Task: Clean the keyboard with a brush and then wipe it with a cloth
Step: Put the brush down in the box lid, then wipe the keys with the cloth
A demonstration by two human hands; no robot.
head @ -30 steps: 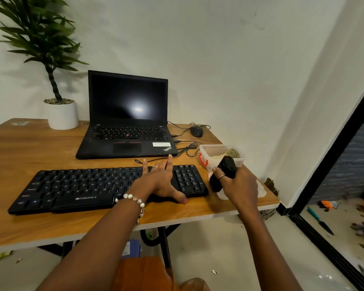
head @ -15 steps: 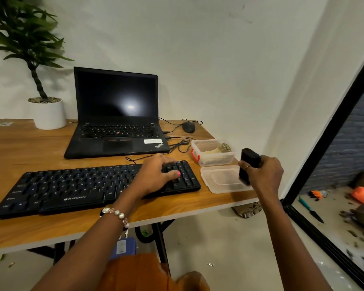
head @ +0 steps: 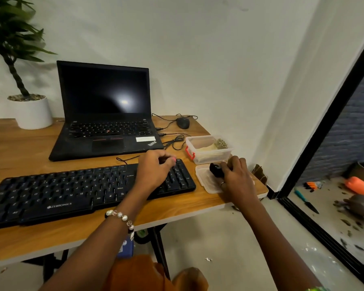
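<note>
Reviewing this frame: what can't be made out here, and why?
- Black object in the right hand, head view: mostly covered by fingers, so I cannot tell if it is the brush.
- Keyboard: left end cut off by the frame edge; keys under the left hand hidden.
- Tub contents: too blurred to identify.

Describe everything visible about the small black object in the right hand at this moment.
The black object is small, blocky and matte, apparently plastic; most of it is hidden by the right hand, whose fingers curl round it. It sits low over the clear plastic lid lying flat near the desk's right edge, in front of the open clear container. No bristles show, and whether it touches the lid is unclear.
</note>
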